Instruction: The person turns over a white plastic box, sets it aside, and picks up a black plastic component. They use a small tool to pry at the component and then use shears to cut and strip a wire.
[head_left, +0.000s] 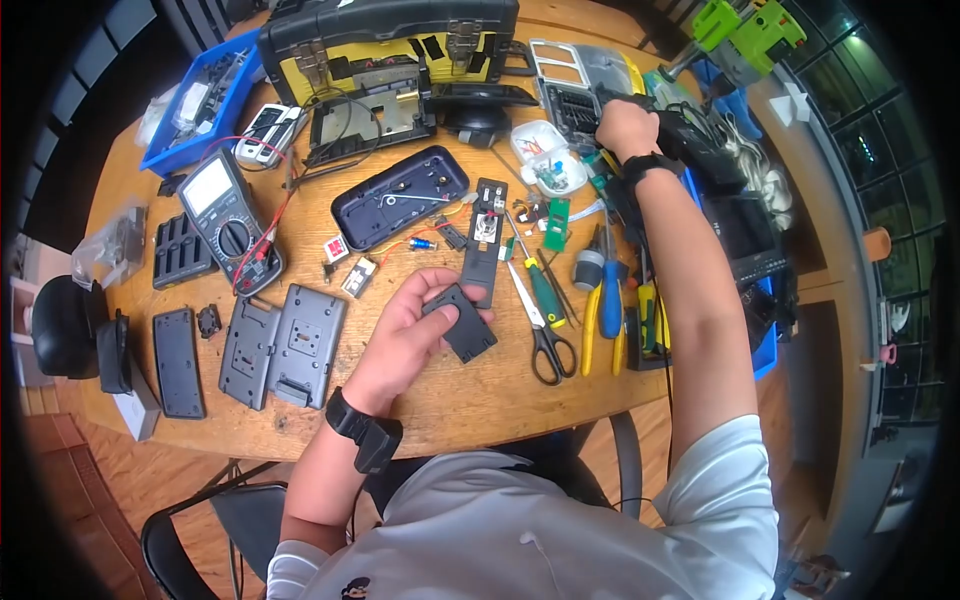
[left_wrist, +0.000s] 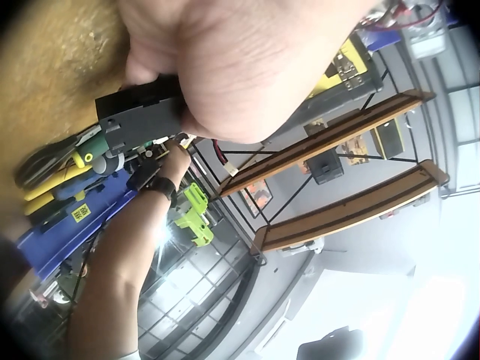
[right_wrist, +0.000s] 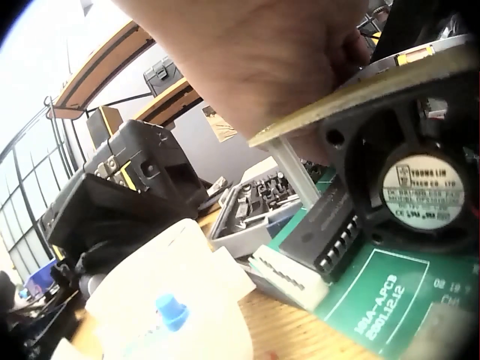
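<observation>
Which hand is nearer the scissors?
Left. The left hand, gripping a black plastic part, sits just beside the scissors; the right hand reaches across the table's far side.

Black plastic cover (head_left: 461,322), held tilted

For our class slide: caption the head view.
Left hand holds a black plastic cover; right hand reaches among parts.

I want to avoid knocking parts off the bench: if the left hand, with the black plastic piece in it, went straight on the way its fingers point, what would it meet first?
Probably the long black strip, just beyond the left hand and its black plastic piece; depth is unclear.
</observation>
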